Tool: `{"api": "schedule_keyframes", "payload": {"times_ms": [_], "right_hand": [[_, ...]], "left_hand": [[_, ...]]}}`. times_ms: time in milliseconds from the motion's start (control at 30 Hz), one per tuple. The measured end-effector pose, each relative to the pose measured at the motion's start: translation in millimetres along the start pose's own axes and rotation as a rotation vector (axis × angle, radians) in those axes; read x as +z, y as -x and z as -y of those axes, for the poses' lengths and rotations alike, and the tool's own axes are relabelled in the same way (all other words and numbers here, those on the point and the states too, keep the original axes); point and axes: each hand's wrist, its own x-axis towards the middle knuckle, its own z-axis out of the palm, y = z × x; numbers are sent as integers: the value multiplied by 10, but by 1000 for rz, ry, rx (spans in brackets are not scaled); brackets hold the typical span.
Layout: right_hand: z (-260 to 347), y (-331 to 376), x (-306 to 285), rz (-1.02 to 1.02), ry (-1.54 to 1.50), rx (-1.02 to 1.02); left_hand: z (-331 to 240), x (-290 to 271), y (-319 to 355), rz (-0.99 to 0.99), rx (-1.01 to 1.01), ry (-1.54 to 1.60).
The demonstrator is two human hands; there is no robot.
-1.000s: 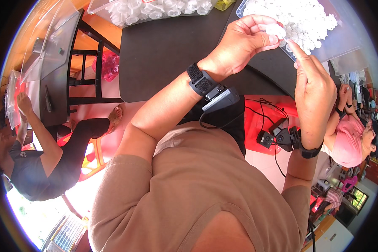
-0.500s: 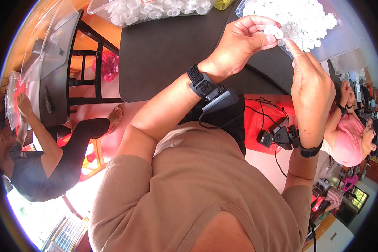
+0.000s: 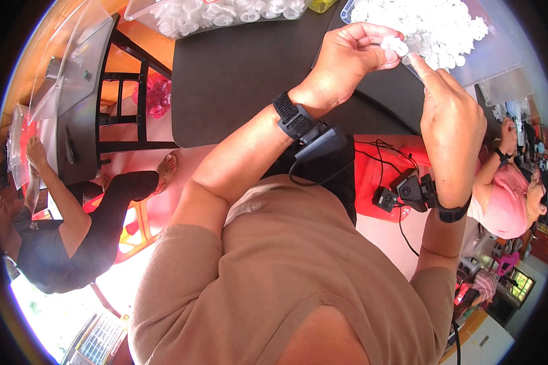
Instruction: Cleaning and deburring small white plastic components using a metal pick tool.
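My left hand (image 3: 350, 58) is raised over the black table (image 3: 237, 79) and pinches a small white plastic cap (image 3: 397, 45) between thumb and fingers. My right hand (image 3: 450, 115) meets it from the right, its index fingertip touching the same cap. Just beyond the hands lies a clear tray (image 3: 499, 52) heaped with several white caps (image 3: 432, 24). Each wrist carries a black strap with a small device and cable.
A clear bin (image 3: 219, 12) of white plastic pieces sits at the table's far edge. A person in dark clothes (image 3: 49, 243) works at a table on the left. Another person in a pink top (image 3: 508, 194) sits at the right. Orange-red floor lies below.
Both hands have stayed together at the cap; the right index finger has shifted slightly along the piece. The other people hold their places.
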Motion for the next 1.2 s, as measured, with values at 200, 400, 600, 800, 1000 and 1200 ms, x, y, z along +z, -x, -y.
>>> {"api": "schedule_keyframes", "payload": {"times_ms": [200,400,600,800,1000,1200], "right_hand": [[-53,33,200,-33,-70,12],[-418,86,617,-249,-351,158],[-959,-95,1379,-112,-456,273],[-631,-480,1729,-100,-494,238],[-417,-584,1900,-47,-440,225],[-496,-474,1927,46,-991,249]], "left_hand": [[44,-118,-39,-20,-20,-23],[-396,-368,-40,-68,77,-380],[-1516,-412,-375,-125,473,-881],[-1834,-818,-667,-216,456,-1396],[-1483,-406,-315,-88,520,-1108],[-908,-442,-47,4,112,-1055]]}}
